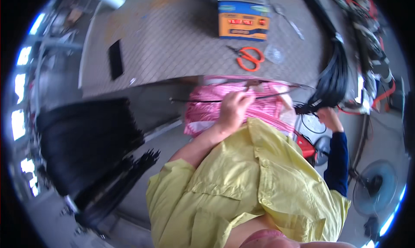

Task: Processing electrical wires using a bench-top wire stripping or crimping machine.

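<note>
My left hand (234,109) is closed around a thin black cable (208,101) in front of my body. The cable sticks out on both sides of the fist, and its right part rises toward the table edge. At the right, my right hand (330,119) has its fingers curled in at the lower ends of a thick bundle of black cables (332,84). What those fingers pinch is too small to make out. This bundle hangs over the table's right side and is tied higher up with a pale band. Pink striped cloth (201,114) lies below my left hand.
On the grey table (173,40) are orange-handled scissors (250,59), a small clear plastic piece (274,54), an orange-and-blue box with a red display (243,21) and a black phone-like slab (116,60). A large stack of black cables (88,140) sits left. A fan (375,187) stands right.
</note>
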### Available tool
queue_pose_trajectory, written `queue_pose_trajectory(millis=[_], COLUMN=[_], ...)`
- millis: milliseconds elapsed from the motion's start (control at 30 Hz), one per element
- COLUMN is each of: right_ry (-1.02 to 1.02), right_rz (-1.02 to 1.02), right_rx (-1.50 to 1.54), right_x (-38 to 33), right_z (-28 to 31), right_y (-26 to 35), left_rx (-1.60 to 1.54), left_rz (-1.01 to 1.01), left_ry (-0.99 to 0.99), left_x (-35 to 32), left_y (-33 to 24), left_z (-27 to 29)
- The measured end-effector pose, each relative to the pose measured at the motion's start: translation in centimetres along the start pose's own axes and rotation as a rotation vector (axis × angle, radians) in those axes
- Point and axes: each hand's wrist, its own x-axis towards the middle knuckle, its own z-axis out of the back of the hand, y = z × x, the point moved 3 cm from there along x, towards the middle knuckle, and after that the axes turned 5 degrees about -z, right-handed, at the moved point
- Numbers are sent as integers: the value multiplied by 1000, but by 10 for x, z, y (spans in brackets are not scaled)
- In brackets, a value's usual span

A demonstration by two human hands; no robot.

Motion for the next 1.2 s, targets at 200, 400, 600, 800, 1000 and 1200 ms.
queue_pose_trajectory(millis=[200, 400, 600, 800, 1000, 1200], right_ry=[286, -17, 59, 191, 310, 506], right_rz=[-16, 84, 281, 327, 200, 182], right_rx=[-562, -269, 360, 407, 419, 786], right_x=[-15, 73, 76, 82, 113, 66], right_z=[-99, 6, 69, 55, 1, 18], right_y=[-134, -144, 203, 196, 72, 241], left_rx=[-107, -557, 310, 109, 486, 297], left_rz=[19, 721, -88, 166, 4, 31], left_ry=[-19, 160, -79, 194, 362, 249], left_x=[-12, -2, 12, -16, -48, -30], left_y=[-6, -25, -28, 7, 37, -3], left_z=[-44, -17, -40, 36, 59, 18])
